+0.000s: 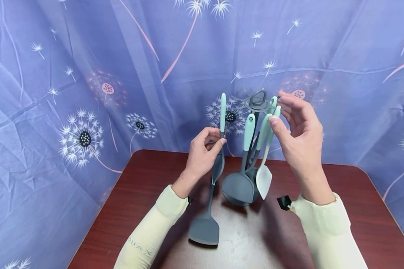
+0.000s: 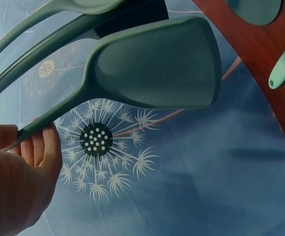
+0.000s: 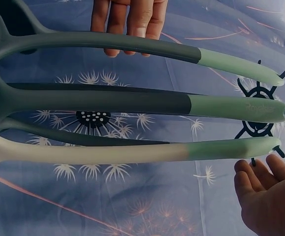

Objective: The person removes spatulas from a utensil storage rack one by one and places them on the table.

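Observation:
In the head view my left hand (image 1: 205, 151) pinches the dark shaft of a turner (image 1: 223, 112), mint handle upward and broad blade (image 2: 154, 66) down. To its right, several utensils hang from a dark utensil stand (image 1: 257, 99) with a ring on top. Among them are a large dark utensil with a broad round head (image 1: 239, 186) and a pale spoon-shaped utensil (image 1: 264, 182). My right hand (image 1: 301, 138) is beside their handle tops, fingers spread and bent. In the right wrist view its fingertips (image 3: 245, 169) are just below the pale utensil's mint handle (image 3: 231, 149).
A second turner (image 1: 204, 229) lies on the dark red wooden table (image 1: 340, 220), blade toward the front edge. Behind the table hangs a blue curtain (image 1: 175, 37) with dandelion prints.

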Available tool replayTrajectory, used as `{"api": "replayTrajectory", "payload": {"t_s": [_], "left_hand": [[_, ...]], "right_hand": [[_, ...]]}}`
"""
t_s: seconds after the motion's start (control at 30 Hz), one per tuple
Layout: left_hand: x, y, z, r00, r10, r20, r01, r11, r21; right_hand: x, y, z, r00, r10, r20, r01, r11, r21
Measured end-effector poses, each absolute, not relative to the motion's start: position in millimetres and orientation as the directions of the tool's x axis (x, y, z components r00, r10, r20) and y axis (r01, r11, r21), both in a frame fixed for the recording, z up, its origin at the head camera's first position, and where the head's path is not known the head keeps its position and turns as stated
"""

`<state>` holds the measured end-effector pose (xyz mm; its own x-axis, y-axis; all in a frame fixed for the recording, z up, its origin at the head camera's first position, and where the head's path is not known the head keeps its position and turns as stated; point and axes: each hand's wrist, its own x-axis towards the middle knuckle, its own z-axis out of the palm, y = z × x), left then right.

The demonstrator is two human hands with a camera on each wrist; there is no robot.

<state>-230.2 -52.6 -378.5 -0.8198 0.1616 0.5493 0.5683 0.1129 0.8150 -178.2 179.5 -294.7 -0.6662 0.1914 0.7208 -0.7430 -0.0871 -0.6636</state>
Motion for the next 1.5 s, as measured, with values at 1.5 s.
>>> {"api": "replayTrajectory", "payload": {"t_s": [1.5], "left_hand": [[-215.9, -96.4, -386.9, -0.84, 0.106, 0.533, 0.542, 0.222, 0.81]], "right_hand": [[-179.1, 181.0, -294.1, -0.668, 0.195, 0.718, -0.74, -0.071, -0.669]]}}
